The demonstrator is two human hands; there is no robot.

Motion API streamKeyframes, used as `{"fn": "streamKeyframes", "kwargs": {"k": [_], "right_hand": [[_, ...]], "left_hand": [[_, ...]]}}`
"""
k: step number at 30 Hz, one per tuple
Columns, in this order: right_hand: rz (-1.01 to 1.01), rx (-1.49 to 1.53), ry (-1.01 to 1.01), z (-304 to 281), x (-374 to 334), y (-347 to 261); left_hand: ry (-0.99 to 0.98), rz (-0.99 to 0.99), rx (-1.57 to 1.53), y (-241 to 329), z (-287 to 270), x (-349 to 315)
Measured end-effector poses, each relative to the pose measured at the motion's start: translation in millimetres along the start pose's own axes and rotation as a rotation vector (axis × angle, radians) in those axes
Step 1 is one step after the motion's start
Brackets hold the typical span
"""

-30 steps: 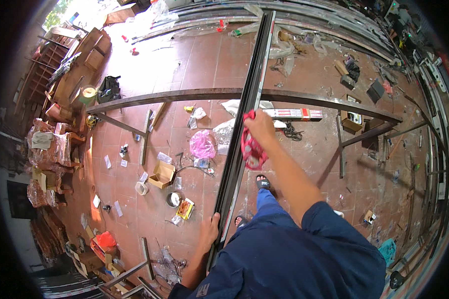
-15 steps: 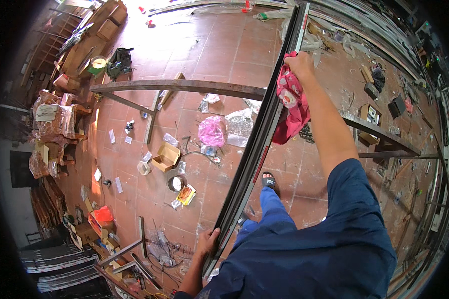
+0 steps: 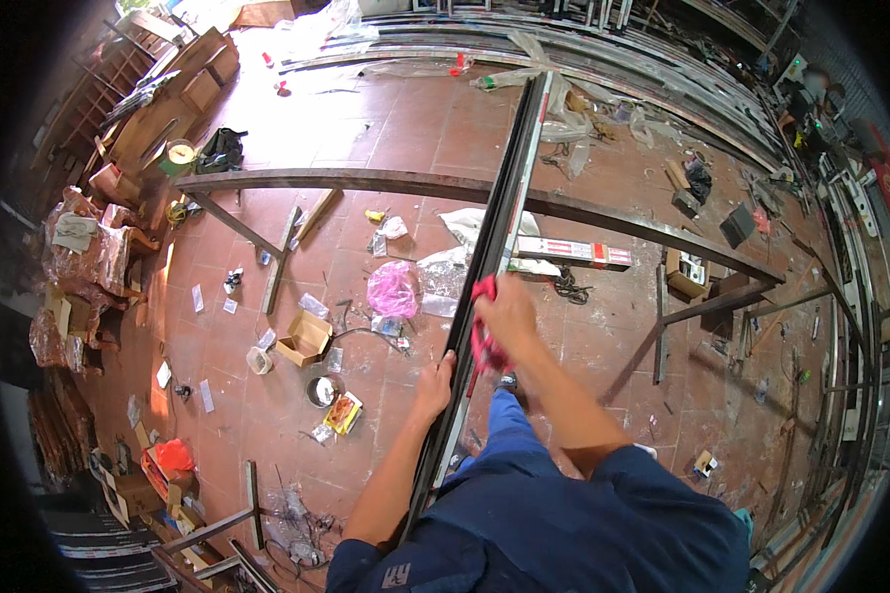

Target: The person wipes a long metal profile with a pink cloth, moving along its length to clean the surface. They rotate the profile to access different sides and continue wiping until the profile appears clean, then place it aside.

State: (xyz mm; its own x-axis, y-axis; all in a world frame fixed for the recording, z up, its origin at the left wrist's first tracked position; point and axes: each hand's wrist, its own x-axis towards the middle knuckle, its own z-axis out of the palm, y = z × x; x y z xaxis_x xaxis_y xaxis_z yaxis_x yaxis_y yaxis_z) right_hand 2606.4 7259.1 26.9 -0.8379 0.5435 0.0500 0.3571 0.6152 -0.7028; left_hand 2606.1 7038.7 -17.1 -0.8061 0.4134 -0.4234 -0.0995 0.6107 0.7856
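Observation:
A long dark metal profile (image 3: 499,194) with a pale strip along its right edge slants from my body toward the far middle. It lies across a brown steel beam. My right hand (image 3: 509,316) is closed on a bunched pink cloth (image 3: 485,350), which touches the profile's right side near its middle. Lower down on the left side, my left hand (image 3: 432,385) is wrapped round the profile's edge. The fingertips of that hand are partly hidden.
The steel beam (image 3: 366,180) runs across the workspace on legs. On the tiled floor are a pink plastic bag (image 3: 393,289), an open cardboard box (image 3: 305,338), a small bucket (image 3: 321,391) and a long wrapped package (image 3: 576,253). Long metal bars (image 3: 653,104) lie along the far side.
My right hand has drawn the pink cloth down along the profile toward my body. My left hand has moved farther up the profile. The view has shifted, showing more of the far side.

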Motion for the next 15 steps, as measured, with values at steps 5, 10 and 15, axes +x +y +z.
{"fn": "streamKeyframes", "kwargs": {"k": [5, 10, 15], "right_hand": [[-0.058, 0.181, 0.060, 17, -94, -23], [0.025, 0.167, 0.118, 21, -61, -4], [0.058, 0.183, 0.147, 6, 28, 11]], "left_hand": [[0.110, 0.089, 0.083, -19, 4, 2], [0.074, 0.111, 0.151, 4, -6, -14], [0.031, 0.043, 0.119, -24, -11, -30]]}}
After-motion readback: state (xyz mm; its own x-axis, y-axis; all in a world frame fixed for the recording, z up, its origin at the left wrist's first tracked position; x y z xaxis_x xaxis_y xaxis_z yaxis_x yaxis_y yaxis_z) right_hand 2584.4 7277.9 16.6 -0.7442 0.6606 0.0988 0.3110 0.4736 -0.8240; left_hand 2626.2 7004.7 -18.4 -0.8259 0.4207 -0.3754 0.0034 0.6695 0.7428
